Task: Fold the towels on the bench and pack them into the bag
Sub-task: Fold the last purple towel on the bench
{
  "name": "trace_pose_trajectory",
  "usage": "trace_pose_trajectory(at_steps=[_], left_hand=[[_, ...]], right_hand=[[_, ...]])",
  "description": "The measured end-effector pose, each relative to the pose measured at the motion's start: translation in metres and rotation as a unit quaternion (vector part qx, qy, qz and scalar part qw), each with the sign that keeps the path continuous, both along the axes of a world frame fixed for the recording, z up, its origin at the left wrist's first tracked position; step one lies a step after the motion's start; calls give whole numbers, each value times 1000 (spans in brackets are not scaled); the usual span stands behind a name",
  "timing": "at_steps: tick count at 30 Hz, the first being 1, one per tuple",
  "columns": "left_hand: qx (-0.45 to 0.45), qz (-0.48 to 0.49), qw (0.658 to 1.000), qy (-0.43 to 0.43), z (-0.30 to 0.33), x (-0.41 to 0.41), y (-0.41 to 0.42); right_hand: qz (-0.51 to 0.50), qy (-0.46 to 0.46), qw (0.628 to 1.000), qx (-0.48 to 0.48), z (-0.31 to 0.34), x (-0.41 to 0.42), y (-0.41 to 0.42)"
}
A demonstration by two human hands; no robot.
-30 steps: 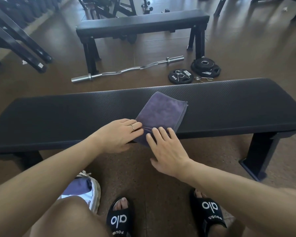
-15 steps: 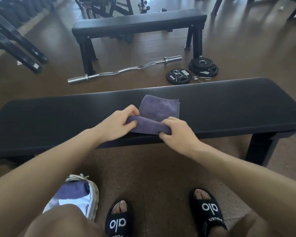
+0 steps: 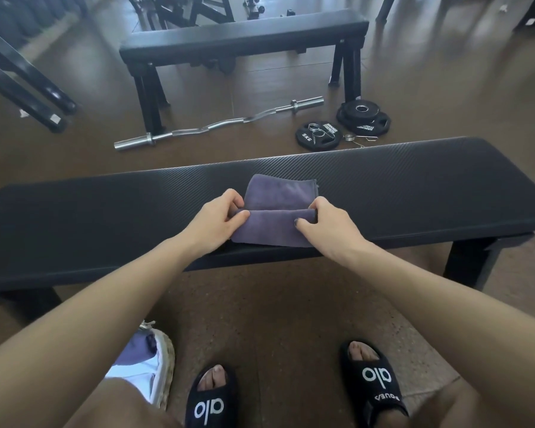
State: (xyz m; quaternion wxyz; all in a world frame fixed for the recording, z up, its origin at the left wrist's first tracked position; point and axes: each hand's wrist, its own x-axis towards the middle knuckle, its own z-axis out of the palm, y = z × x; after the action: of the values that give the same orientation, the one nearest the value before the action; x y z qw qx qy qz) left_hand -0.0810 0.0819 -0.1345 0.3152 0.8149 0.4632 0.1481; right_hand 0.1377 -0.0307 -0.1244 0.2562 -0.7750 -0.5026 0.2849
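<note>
Purple towel [image 3: 278, 211] lies on the near bench [image 3: 414, 193], close to its near edge and about in the middle of its length. The left hand [image 3: 217, 223] pinches the left end of the near flap between thumb and curled fingers, and the right hand [image 3: 331, 227] pinches the right end in the same way. The flap is turned up toward the far half of the towel, so I judge that a fold is in progress.

The next move, I think, calls for carrying both pinched ends together to the far edge, keeping them level so the edges meet, then flattening the cloth. After that the towel must go down into the bag [image 3: 155, 362], which stands on the floor at the near left beside the person's leg, with some purple cloth already inside.

The bench top has much bare room on both sides of the towel. On the floor beyond the bench lie a curl bar [image 3: 220, 125] and weight plates [image 3: 343, 125], well apart from the hands. The near hem of the towel sits just at the bench edge, so it could slip off.
</note>
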Motion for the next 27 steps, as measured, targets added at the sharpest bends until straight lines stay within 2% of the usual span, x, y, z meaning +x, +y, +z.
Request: trace_pose_trajectory(at_steps=[3, 5, 7, 9, 10, 11, 16, 20, 22, 25, 27], left_hand=[[70, -1, 997, 42, -2, 3, 0], [164, -16, 984, 73, 1, 5, -1], [310, -102, 940, 103, 2, 7, 0], [398, -210, 882, 142, 1, 9, 0], [406, -249, 865, 156, 1, 9, -1], [393, -272, 863, 162, 3, 8, -2], [295, -295, 893, 169, 8, -6, -3], [247, -249, 928, 126, 0, -9, -4], [225, -221, 943, 109, 5, -6, -3], [111, -162, 979, 50, 14, 0, 2], [30, -95, 995, -8, 14, 4, 7]], right_hand=[[3, -78, 997, 6, -1, -3, -1], [5, -129, 990, 49, -3, -6, -1], [44, -202, 969, 138, -5, -8, -3], [128, -309, 923, 190, -10, -8, -5], [163, -350, 903, 188, -12, -8, -6], [183, -376, 891, 178, -14, -8, -7], [209, -416, 864, 191, -14, -5, -14], [244, -413, 864, 154, -17, 1, -16], [251, -371, 882, 149, -14, 9, -10], [188, -148, 962, 130, -2, 24, -4], [124, -16, 987, 98, 2, 31, 0]])
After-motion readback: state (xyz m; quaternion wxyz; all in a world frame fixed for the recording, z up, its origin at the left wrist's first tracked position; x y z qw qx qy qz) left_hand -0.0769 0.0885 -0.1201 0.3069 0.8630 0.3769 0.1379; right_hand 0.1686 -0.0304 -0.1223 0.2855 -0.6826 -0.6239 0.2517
